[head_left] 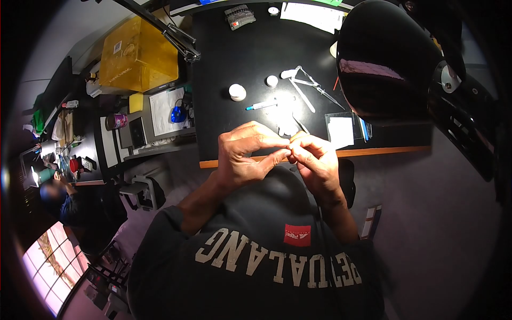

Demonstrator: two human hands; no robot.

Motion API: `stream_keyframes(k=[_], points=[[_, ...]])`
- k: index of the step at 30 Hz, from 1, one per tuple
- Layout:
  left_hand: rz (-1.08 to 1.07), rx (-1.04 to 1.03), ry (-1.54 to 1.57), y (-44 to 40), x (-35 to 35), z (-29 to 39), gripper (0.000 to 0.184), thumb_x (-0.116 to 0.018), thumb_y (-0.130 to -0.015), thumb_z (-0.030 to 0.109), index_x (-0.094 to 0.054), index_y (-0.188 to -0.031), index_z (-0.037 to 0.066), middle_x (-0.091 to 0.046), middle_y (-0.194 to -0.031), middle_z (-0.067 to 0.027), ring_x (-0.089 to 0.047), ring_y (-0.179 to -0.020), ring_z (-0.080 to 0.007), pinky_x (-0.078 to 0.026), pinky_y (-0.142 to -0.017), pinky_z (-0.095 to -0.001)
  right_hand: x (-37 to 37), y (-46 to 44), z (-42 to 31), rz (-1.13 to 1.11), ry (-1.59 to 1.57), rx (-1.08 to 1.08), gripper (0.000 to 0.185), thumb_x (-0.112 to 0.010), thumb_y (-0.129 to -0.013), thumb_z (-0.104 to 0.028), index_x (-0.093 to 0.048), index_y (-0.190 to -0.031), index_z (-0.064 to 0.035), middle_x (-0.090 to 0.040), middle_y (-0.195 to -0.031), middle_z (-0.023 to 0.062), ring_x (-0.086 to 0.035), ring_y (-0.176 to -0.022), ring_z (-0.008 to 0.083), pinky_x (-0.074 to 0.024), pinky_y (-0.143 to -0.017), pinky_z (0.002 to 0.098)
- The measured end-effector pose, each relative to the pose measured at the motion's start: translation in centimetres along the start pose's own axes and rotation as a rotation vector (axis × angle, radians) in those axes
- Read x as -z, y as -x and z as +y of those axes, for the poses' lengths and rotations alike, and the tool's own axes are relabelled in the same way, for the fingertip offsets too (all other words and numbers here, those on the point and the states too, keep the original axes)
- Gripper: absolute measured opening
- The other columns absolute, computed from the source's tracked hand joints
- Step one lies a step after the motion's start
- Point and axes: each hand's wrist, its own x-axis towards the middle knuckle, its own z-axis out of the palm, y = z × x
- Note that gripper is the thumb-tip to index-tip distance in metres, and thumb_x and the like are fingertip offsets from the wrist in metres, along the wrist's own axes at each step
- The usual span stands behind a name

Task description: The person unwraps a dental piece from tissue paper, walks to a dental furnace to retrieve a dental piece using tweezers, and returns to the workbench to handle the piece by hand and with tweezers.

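Observation:
My left hand [246,152] and my right hand [316,162] meet just over the table's front edge, thumbs and fingers of both pinched together. Whatever sits between the fingertips is too small to make out. Beyond them, bright lamp glare washes out small things on the black table [224,58]. A slim syringe-like tube with a blue end [260,106] lies there. Farther back are a round white container [237,92], a smaller white one [272,81], and a hinged caliper-like tool [309,84]. Right of the glare, a white pad [340,132] rests on a dark plate.
A big black lamp shade [389,64] hangs over the table's right side. Left stands a yellow translucent box [138,56], with a side desk holding papers [166,109] and a blue object [178,113]. A co-worker [80,200] sits far left. Papers [314,17] lie at the back.

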Motion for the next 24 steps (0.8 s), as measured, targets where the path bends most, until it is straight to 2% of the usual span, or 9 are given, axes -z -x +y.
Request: stream_keyframes(k=[5,11,14,20,24], points=[[-0.009,0.041,0.025,-0.23,-0.13,0.38,0.021,-0.083,-0.069,-0.001,-0.074,-0.088,0.002,-0.072,-0.085,-0.0105,-0.068,-0.076,-0.0185,-0.053,-0.068,-0.0280,-0.06,-0.03,0.16,0.005,-0.079,-0.034,0.010,-0.066,-0.091,-0.004,-0.068,-0.097,0.0042,-0.063,-0.095,0.0082,-0.057,-0.080,0.0122,-0.0457,-0.072,0.0242],[-0.058,0.127,0.083,-0.15,-0.05,0.38,0.020,-0.082,-0.073,0.001,-0.075,-0.092,0.002,-0.072,-0.087,-0.0117,-0.069,-0.078,-0.0185,-0.053,-0.071,-0.0273,-0.41,0.10,0.07,0.063,-0.165,-0.093,0.012,-0.065,-0.092,-0.004,-0.068,-0.099,0.0048,-0.062,-0.093,0.0081,-0.056,-0.082,0.0132,-0.0451,-0.075,0.0263],[-0.068,0.139,0.118,-0.10,-0.03,-0.08,0.019,-0.081,-0.074,0.001,-0.075,-0.092,0.001,-0.072,-0.087,-0.0119,-0.069,-0.079,-0.0182,-0.053,-0.071,-0.0269,-0.17,0.16,-0.12,0.040,-0.119,-0.119,0.013,-0.061,-0.094,-0.008,-0.066,-0.096,0.0043,-0.059,-0.096,0.0081,-0.057,-0.089,0.0151,-0.0472,-0.081,0.0292],[-0.073,0.166,0.195,-0.08,-0.11,-0.33,0.018,-0.080,-0.075,0.000,-0.074,-0.092,0.000,-0.071,-0.088,-0.0127,-0.068,-0.080,-0.0174,-0.052,-0.072,-0.0267,-0.31,0.13,-0.20,0.034,-0.065,-0.094,0.013,-0.061,-0.094,-0.009,-0.066,-0.095,0.0033,-0.058,-0.094,0.0071,-0.056,-0.087,0.0146,-0.0473,-0.080,0.0289],[-0.082,0.168,0.232,-0.06,-0.07,-0.24,0.019,-0.080,-0.075,-0.001,-0.074,-0.093,-0.001,-0.070,-0.088,-0.0127,-0.067,-0.081,-0.0170,-0.052,-0.073,-0.0265,-0.82,0.11,-0.59,0.055,-0.219,-0.152,0.013,-0.065,-0.092,-0.006,-0.068,-0.099,0.0037,-0.061,-0.090,0.0068,-0.056,-0.080,0.0129,-0.0449,-0.074,0.0264]])
